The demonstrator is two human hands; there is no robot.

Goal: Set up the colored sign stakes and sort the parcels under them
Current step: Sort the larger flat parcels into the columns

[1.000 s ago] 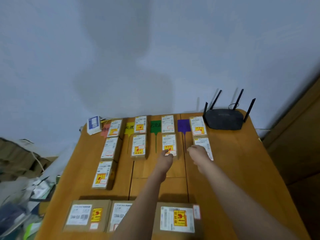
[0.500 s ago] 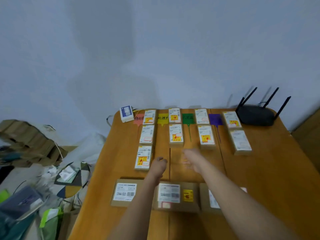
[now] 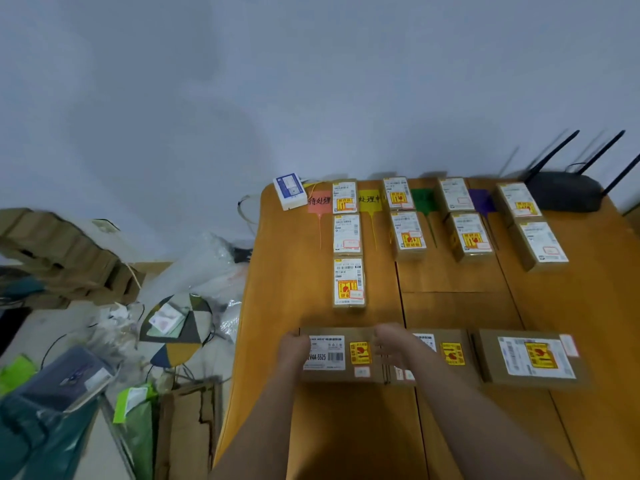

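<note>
Four sign stakes lie flat along the table's far edge: pink (image 3: 318,202), yellow (image 3: 370,199), green (image 3: 423,199) and purple (image 3: 482,201). Small labelled parcels sit in columns beside them, three by the pink one (image 3: 348,282) and two by each of the others (image 3: 408,235). Three large brown parcels line the near side. My left hand (image 3: 294,344) grips the left end of the leftmost large parcel (image 3: 341,356), and my right hand (image 3: 391,344) holds its right end, next to the middle parcel (image 3: 450,355).
The third large parcel (image 3: 533,356) lies at the right. A black router (image 3: 564,192) with antennas stands at the far right corner of the wooden table (image 3: 450,306), a white box (image 3: 289,190) at the far left corner. Bags, cardboard and a stool (image 3: 180,327) crowd the floor to the left.
Both hands pulled back from the small parcels near the stakes and came down onto the leftmost large parcel. My view swung to the left.
</note>
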